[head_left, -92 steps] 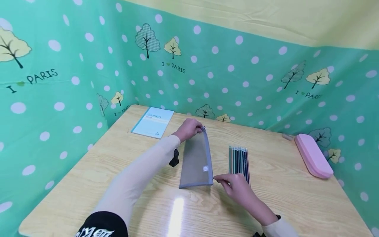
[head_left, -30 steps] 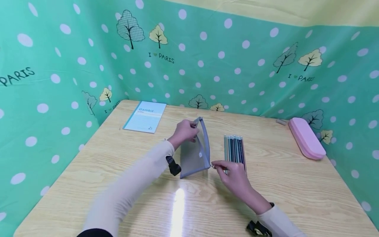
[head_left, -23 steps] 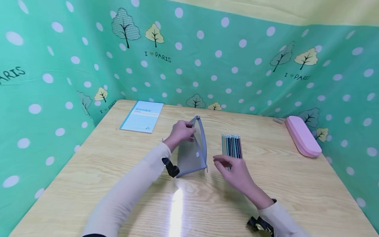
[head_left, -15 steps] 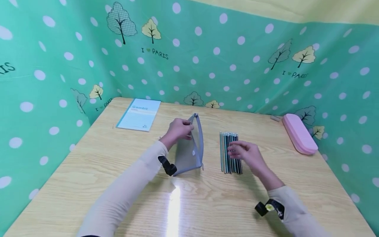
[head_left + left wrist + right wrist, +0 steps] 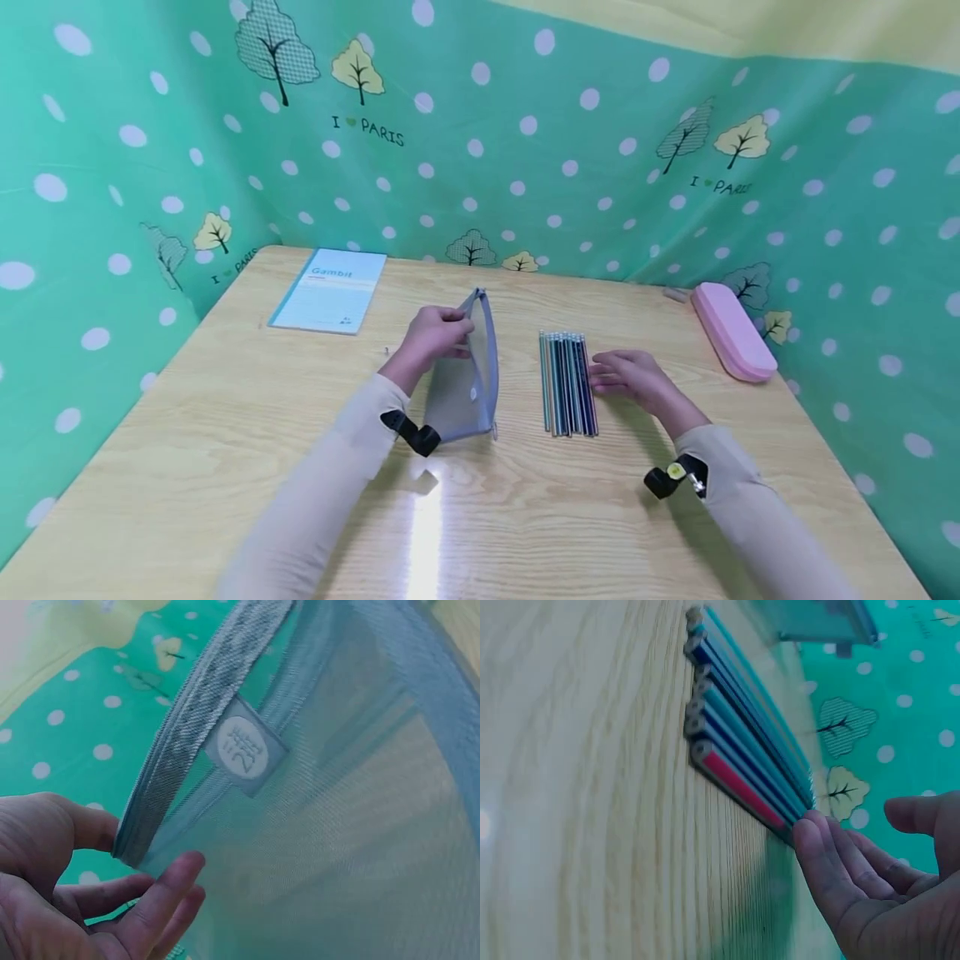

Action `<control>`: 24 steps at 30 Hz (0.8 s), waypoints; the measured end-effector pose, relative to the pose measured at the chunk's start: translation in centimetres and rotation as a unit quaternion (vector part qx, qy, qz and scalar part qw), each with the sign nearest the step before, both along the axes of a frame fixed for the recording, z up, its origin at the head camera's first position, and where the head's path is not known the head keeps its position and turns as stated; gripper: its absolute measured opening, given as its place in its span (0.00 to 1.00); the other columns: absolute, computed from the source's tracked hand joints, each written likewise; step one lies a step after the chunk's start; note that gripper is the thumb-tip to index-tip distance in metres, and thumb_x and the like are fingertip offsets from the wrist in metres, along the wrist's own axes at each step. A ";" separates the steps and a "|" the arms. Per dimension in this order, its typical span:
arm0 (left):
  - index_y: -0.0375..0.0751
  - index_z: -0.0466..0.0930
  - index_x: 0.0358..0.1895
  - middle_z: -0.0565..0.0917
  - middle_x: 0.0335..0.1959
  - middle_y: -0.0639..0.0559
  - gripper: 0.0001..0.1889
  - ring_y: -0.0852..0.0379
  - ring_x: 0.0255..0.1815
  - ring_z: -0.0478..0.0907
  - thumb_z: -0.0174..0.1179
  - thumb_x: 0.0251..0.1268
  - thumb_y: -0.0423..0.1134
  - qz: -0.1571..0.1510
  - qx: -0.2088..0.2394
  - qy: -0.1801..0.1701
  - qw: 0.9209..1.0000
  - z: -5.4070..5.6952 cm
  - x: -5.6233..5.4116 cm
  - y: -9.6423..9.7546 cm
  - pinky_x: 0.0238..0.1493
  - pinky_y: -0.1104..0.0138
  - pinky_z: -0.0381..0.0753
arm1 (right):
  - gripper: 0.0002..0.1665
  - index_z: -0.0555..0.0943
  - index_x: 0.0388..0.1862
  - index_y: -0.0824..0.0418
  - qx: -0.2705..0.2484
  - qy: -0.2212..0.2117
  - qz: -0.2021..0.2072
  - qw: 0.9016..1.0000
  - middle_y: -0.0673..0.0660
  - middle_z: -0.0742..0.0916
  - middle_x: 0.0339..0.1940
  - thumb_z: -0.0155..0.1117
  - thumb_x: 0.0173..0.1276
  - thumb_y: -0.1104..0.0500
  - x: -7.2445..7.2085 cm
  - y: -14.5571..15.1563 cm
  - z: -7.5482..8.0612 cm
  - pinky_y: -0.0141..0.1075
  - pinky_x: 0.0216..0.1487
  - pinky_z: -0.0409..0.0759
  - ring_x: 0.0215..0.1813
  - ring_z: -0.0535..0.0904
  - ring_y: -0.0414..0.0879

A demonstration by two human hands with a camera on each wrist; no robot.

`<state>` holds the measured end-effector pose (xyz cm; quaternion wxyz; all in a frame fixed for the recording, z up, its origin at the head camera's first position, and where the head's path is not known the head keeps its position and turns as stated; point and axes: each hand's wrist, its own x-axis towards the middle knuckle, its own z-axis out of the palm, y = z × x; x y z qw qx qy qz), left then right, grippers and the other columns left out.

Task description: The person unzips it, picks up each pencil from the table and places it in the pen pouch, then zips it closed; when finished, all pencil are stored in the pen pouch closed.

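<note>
In the head view my left hand (image 5: pixel 437 335) pinches one edge of a grey mesh zipper pouch (image 5: pixel 459 392), which stands tilted with its mouth spread apart. A round label (image 5: pixel 244 748) shows on the pouch's zipper band in the left wrist view. To the right of the pouch lies a row of pencils (image 5: pixel 567 383) side by side on the table, mostly dark and teal with a red one at the right edge. My right hand (image 5: pixel 632 377) is beside that edge, thumb apart, holding nothing. Its fingertips (image 5: pixel 810 832) are at the pencils' far end; whether they touch is unclear.
A light-blue notebook (image 5: pixel 330 292) lies at the back left of the wooden table (image 5: pixel 510 517). A pink pencil case (image 5: pixel 733 332) is at the back right, with a small grey piece (image 5: pixel 675 294) beside it. A green patterned curtain (image 5: pixel 525 125) borders the table's back and sides.
My left hand has pulled the pouch's mouth apart. The right hand has let go of the zipper pull and moved across to the right side of the pencils. The head view has shifted.
</note>
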<state>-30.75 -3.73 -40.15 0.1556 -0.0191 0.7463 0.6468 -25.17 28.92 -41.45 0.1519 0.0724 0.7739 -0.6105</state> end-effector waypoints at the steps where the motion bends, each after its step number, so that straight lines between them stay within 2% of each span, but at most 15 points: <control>1: 0.31 0.71 0.72 0.80 0.59 0.36 0.27 0.44 0.54 0.83 0.59 0.72 0.33 -0.001 0.002 -0.002 1.000 0.0 0.1 -0.1 0.43 0.64 0.92 | 0.32 0.59 0.71 0.88 0.009 -0.001 0.003 1.000 0.78 0.83 0.58 0.49 0.83 0.61 -0.2 0.0 -0.1 0.34 0.51 0.90 0.40 0.87 0.39; 4: 0.31 0.71 0.73 0.80 0.59 0.36 0.27 0.45 0.53 0.83 0.59 0.72 0.34 -0.002 0.004 -0.006 1.000 -0.2 0.2 -0.2 0.44 0.64 0.92 | 0.32 0.61 0.69 0.88 0.027 -0.005 0.004 1.000 0.82 0.79 0.62 0.51 0.82 0.62 -0.9 -0.2 -0.4 0.35 0.49 0.90 0.37 0.87 0.39; 8: 0.31 0.70 0.73 0.79 0.60 0.36 0.28 0.46 0.53 0.82 0.58 0.73 0.34 -0.010 0.007 -0.008 1.000 -0.2 0.2 -0.1 0.45 0.64 0.92 | 0.30 0.63 0.68 0.89 0.044 -0.006 -0.013 0.999 0.79 0.83 0.57 0.53 0.81 0.63 -1.5 -0.1 -0.7 0.34 0.47 0.91 0.34 0.87 0.38; 10: 0.31 0.70 0.73 0.79 0.59 0.36 0.27 0.46 0.53 0.82 0.58 0.73 0.34 -0.012 0.008 -0.008 1.000 -0.1 0.2 -0.1 0.45 0.64 0.92 | 0.29 0.64 0.67 0.88 0.046 -0.008 -0.022 0.999 0.75 0.87 0.49 0.54 0.81 0.63 -1.7 0.1 -0.8 0.34 0.45 0.91 0.33 0.86 0.38; 13: 0.29 0.70 0.72 0.79 0.58 0.35 0.27 0.47 0.51 0.82 0.59 0.73 0.33 -0.014 0.011 -0.008 1.000 0.1 0.1 0.0 0.45 0.64 0.92 | 0.27 0.66 0.66 0.88 0.046 -0.014 -0.026 0.999 0.63 0.90 0.38 0.54 0.81 0.65 -1.7 0.4 -0.9 0.32 0.43 0.91 0.32 0.86 0.38; 17: 0.28 0.70 0.72 0.79 0.56 0.35 0.27 0.48 0.49 0.82 0.59 0.73 0.33 -0.021 0.017 -0.008 1.000 0.3 0.0 0.6 0.44 0.64 0.92 | 0.25 0.68 0.64 0.88 0.056 -0.011 -0.030 0.998 0.54 0.89 0.31 0.55 0.79 0.67 -1.5 1.0 -0.9 0.31 0.40 0.90 0.30 0.85 0.38; 20: 0.28 0.70 0.72 0.79 0.56 0.35 0.27 0.48 0.48 0.82 0.60 0.73 0.33 -0.018 0.015 -0.010 1.000 0.4 0.0 0.6 0.44 0.64 0.92 | 0.23 0.73 0.61 0.86 0.107 0.000 -0.032 0.994 0.54 0.89 0.29 0.59 0.77 0.67 -1.8 0.8 -1.0 0.31 0.37 0.90 0.28 0.85 0.38; 24: 0.27 0.69 0.72 0.79 0.56 0.34 0.27 0.48 0.48 0.81 0.59 0.74 0.33 -0.015 0.006 -0.012 1.000 0.3 0.4 -0.3 0.44 0.64 0.92 | 0.19 0.80 0.56 0.80 0.192 0.013 -0.040 0.981 0.60 0.90 0.31 0.66 0.73 0.66 -2.2 -0.4 -1.9 0.32 0.33 0.90 0.25 0.85 0.38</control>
